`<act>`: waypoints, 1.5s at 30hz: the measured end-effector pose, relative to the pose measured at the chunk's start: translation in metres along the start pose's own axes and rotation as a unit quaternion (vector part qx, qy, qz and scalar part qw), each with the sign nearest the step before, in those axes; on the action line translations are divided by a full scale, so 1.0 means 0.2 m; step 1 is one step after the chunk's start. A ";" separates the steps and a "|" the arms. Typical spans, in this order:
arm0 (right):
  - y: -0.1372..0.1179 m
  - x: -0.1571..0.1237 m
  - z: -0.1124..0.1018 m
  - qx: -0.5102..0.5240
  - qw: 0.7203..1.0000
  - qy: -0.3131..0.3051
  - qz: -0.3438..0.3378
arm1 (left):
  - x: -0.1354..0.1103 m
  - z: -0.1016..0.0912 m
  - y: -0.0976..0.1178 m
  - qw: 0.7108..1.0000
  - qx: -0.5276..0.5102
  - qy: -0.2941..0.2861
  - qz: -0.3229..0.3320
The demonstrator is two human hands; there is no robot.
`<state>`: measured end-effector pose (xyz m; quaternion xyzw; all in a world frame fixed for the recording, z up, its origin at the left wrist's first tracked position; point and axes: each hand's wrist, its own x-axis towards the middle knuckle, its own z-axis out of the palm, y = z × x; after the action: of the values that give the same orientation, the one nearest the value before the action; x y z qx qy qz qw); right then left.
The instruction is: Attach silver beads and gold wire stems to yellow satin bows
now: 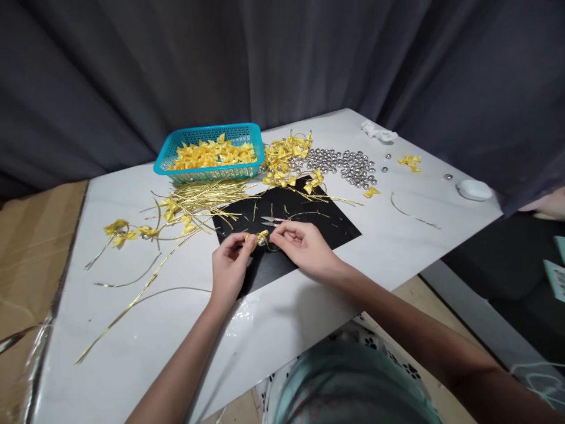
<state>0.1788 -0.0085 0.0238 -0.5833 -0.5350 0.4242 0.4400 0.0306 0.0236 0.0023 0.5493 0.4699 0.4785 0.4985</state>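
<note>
The scene is taken in from a single camera worn on the head, aimed forward and steeply down over the glossy white tabletop [410, 235]. The frame is centred on the small yellow ribbon bow [261, 237] pinched between the left hand [229, 265] and right hand [304, 247], which are seen close below the lens. The turquoise plastic mesh basket [209, 171] and the dark grey pleated curtain [282, 59] are seen farther off, at the table's far side.

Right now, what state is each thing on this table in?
yellow bow: pinched between left hand and right hand, over the black sheet.
teal basket: upright, full of loose bows.
snips: lying on the black sheet, untouched.
gold wires: loose, strewn in a heap.
silver bells: loose, spread out.
white dish: upright, contents unclear.
</note>
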 end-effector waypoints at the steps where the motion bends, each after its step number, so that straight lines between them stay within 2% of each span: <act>1: 0.01 0.00 0.01 -0.018 1.000 0.013 0.015 | 0.00 0.00 0.00 1.000 0.001 -0.004 0.003; 4: 0.03 0.01 0.04 -0.007 0.999 0.003 0.048 | -0.01 0.00 -0.01 1.000 0.008 -0.016 0.016; 8: 0.03 0.01 0.05 0.036 0.998 0.018 0.039 | -0.02 0.00 -0.01 0.998 0.029 -0.026 0.044; 11: 0.03 0.01 0.04 0.013 1.000 0.020 0.003 | -0.02 0.00 -0.01 0.995 0.053 -0.026 0.075; 16: 0.01 -0.01 0.00 -0.078 0.994 -0.028 -0.071 | -0.03 -0.01 -0.01 0.980 0.120 -0.039 0.152; 18: 0.00 -0.02 -0.01 -0.038 0.997 -0.034 -0.063 | -0.03 -0.01 -0.02 0.978 0.125 -0.041 0.162; 22: -0.02 -0.02 0.00 0.117 0.992 -0.040 -0.035 | -0.02 -0.01 -0.02 0.975 0.125 -0.055 0.173; 25: -0.01 0.00 0.00 0.161 0.985 -0.053 -0.011 | -0.02 -0.02 -0.03 0.981 0.107 -0.061 0.149; 32: 0.00 0.08 -0.04 0.022 0.999 -0.026 0.041 | -0.01 -0.02 -0.02 0.997 0.042 -0.035 0.056; 35: 0.03 0.07 -0.02 0.006 0.999 -0.022 0.041 | -0.01 -0.02 -0.01 0.999 0.014 -0.032 0.024; 38: 0.04 0.05 0.01 0.062 0.995 -0.050 0.066 | -0.01 -0.01 -0.01 0.999 -0.019 -0.032 -0.018; 42: 0.04 0.02 0.03 0.161 0.975 -0.099 0.119 | 0.00 -0.01 -0.04 0.994 -0.070 -0.040 -0.080; 45: 0.05 0.03 0.04 0.184 0.965 -0.127 0.137 | 0.01 -0.01 -0.04 0.987 -0.103 -0.049 -0.115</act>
<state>0.1740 -0.0029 0.0127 -0.5013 -0.4140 0.6420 0.4064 0.0283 0.0258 -0.0053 0.4603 0.4526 0.4364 0.6267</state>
